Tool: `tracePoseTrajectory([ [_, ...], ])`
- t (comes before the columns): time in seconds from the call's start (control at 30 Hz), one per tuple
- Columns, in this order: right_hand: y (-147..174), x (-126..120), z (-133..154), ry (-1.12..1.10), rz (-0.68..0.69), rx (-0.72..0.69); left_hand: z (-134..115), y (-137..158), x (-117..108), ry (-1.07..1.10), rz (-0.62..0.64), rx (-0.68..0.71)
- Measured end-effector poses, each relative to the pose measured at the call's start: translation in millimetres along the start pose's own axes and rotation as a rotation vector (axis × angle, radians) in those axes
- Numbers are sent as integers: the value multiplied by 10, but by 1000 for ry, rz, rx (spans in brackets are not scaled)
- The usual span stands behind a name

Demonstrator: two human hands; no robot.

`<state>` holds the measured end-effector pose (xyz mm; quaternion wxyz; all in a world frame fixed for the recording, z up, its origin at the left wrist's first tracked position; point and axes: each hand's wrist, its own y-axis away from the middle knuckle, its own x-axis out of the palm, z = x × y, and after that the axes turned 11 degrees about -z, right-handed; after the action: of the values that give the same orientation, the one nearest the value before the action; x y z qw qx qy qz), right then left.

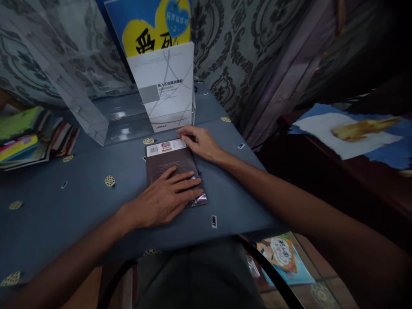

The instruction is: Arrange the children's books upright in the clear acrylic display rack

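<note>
a thin, oblong dark packet point(161, 164) with a barcoded white label point(166, 146) across its far end and glossy, crinkled clear plastic point(200, 200) at its near right corner lies flat on the smooth grey-blue tablecloth point(86, 206), just short of an upright, stiff white booklet point(167, 94) and a hard transparent stand point(92, 122). the left hand point(169, 195) rests palm down over the packet's near part, fingers slightly spread and extended, while the right hand point(201, 143) curls at its far right corner, though whether its fingertips pinch the edge i cannot tell.
</note>
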<state>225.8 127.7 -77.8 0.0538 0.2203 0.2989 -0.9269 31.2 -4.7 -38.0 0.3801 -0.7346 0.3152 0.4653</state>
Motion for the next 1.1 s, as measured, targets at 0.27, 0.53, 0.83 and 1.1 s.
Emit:
tracePoseTrajectory([
  [0.27, 14, -11, 54, 160, 65, -48, -18, 32, 31, -37, -26, 24],
  [0.53, 320, -19, 336, 480, 261, -198, -52, 92, 116, -123, -111, 43],
  [0.83, 595, -89, 491, 459, 302, -209, -59, 147, 11, -118, -172, 128],
  [1.1, 871, -193, 639, 415, 367, -258, -38, 567, -125, -86, -147, 74],
])
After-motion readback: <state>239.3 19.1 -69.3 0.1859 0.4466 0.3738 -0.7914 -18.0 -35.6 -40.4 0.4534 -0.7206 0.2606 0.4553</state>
